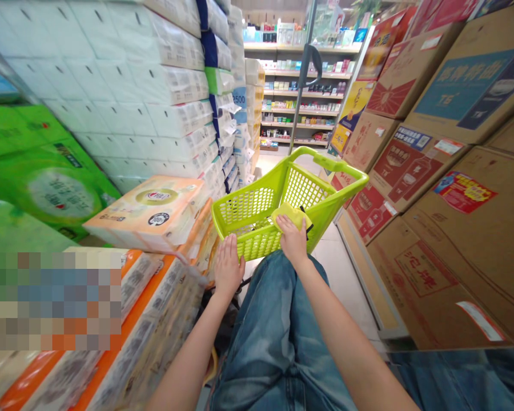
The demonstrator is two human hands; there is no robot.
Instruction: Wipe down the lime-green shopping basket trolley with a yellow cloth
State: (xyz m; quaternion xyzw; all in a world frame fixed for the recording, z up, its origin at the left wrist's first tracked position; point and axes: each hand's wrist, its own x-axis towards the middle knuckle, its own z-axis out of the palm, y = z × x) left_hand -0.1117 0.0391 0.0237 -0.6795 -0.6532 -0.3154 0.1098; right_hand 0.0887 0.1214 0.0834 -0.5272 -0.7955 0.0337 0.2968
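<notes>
A lime-green plastic shopping basket [329, 164] with mesh sides stands in front of me, its near edge just above my knees. My right hand [293, 242] lies at that near edge, its fingers closed over a soft yellow item [292, 217], perhaps a cloth or a packet. My left hand [228, 268] hangs beside the basket's lower left corner, holding nothing that I can see. Its fingertips are close to the mesh, and I cannot tell whether they touch it. The basket's floor is mostly hidden by its near wall.
Stacked tissue packs [148, 214] rise along the left, with green-wrapped packs [47, 182] beyond them. Printed cardboard cartons [424, 268] form a wall on the right. A tiled aisle [342, 274] runs ahead to retail shelves [302, 97]. Denim-covered legs [274, 337] lie below.
</notes>
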